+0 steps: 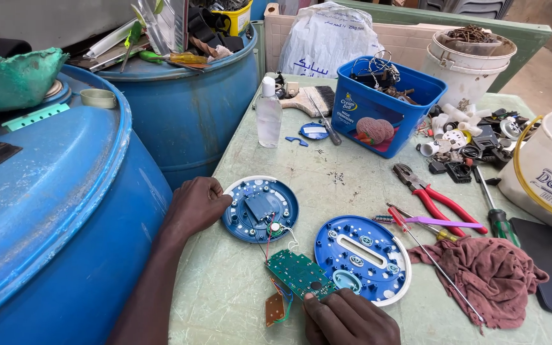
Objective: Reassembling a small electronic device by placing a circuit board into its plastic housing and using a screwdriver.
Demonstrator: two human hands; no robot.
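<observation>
Near the front edge of the table (237,300), green circuit board (299,273) lying flat, pinned at its near corner by the right hand (351,319), fingers curled shut over that corner. Thin wires running from board up to the round blue housing half (260,209), gripped at its left rim by the left hand (197,204). Second blue round half (363,258) just right of the board, inside facing up. Small brown board (275,309) dangling off wires by the front edge. Further right: red-handled pliers (430,196), screwdrivers, maroon rag (488,275). Toward the back edge, clear bottle (268,114) and blue tub (388,108) of junk. Blue barrels (65,211) crowding the left side
</observation>
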